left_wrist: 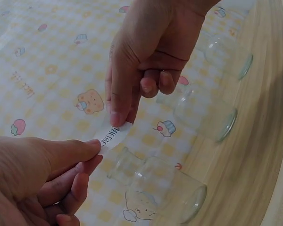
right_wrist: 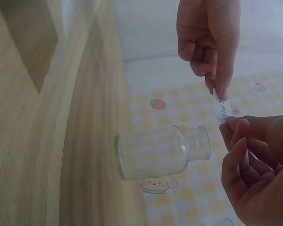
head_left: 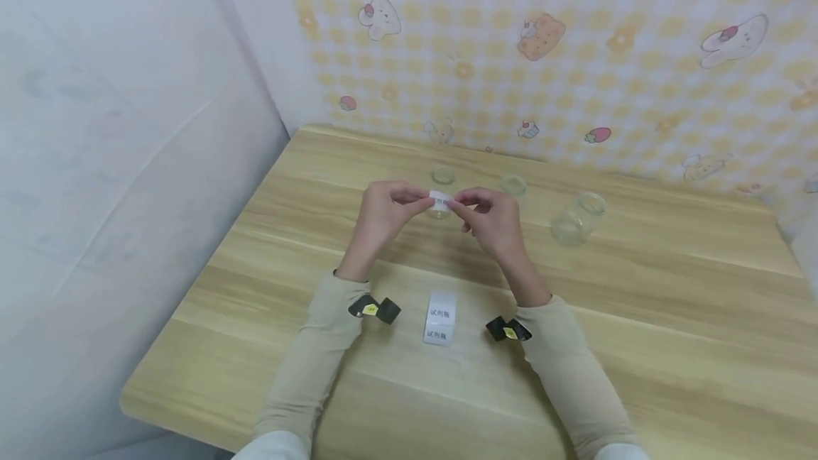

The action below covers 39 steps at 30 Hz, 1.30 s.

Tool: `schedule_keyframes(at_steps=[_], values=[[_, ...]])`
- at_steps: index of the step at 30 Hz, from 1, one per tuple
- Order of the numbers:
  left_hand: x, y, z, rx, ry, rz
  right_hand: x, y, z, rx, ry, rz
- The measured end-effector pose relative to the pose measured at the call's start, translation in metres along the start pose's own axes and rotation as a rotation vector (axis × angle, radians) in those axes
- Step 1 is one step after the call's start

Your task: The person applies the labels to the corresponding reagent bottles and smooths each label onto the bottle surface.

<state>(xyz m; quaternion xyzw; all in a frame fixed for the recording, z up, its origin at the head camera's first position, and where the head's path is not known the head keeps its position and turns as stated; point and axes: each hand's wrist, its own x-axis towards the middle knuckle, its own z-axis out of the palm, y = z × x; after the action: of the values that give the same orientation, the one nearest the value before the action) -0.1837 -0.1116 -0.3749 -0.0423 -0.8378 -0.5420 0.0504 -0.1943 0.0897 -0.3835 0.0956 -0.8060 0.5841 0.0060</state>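
pinching opposite ends, left grip (head_left: 387, 206) and right grip (head_left: 497, 221) hold the label (head_left: 439, 199) between them.

White label (head_left: 439, 200) printed with black Chinese characters, slightly bowed, pinched at both ends in mid-air

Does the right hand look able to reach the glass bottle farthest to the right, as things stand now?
Probably yes: nothing seems to stand between the right hand and that bottle. However, the hand pinches a label, so it would likely have to let go first.
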Motion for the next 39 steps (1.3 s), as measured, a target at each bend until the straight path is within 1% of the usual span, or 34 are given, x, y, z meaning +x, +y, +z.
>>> schedule_keyframes(at_steps=[3,6,9,12,17,22,26,30,36,39], values=[[0.001,-0.001,-0.001,-0.011,-0.007,0.002,0.002,0.001,0.002,-0.014,0.004,-0.021],[0.002,-0.004,-0.002,-0.009,-0.033,-0.004,0.004,0.004,0.004,-0.021,0.002,-0.025],[0.004,-0.011,-0.003,0.012,-0.06,-0.016,0.006,0.01,0.008,-0.022,-0.019,-0.014],[0.006,-0.021,-0.001,0.042,-0.077,-0.028,0.007,0.02,0.011,-0.024,-0.038,0.007],[0.009,-0.033,0.004,0.07,-0.089,-0.03,0.007,0.029,0.015,-0.023,-0.028,0.028],[0.011,-0.038,0.008,0.085,-0.076,-0.01,0.007,0.032,0.016,-0.019,-0.02,0.015],[0.012,-0.038,0.01,0.09,-0.068,0.007,0.008,0.032,0.016,-0.021,-0.009,0.007],[0.013,-0.039,0.011,0.096,-0.062,0.01,0.008,0.03,0.017,-0.043,0.009,0.014],[0.015,-0.041,0.014,0.108,-0.025,0.023,0.007,0.029,0.019,-0.076,0.033,0.004],[0.015,-0.042,0.016,0.106,-0.012,0.033,0.007,0.031,0.02,-0.063,0.036,0.006]])
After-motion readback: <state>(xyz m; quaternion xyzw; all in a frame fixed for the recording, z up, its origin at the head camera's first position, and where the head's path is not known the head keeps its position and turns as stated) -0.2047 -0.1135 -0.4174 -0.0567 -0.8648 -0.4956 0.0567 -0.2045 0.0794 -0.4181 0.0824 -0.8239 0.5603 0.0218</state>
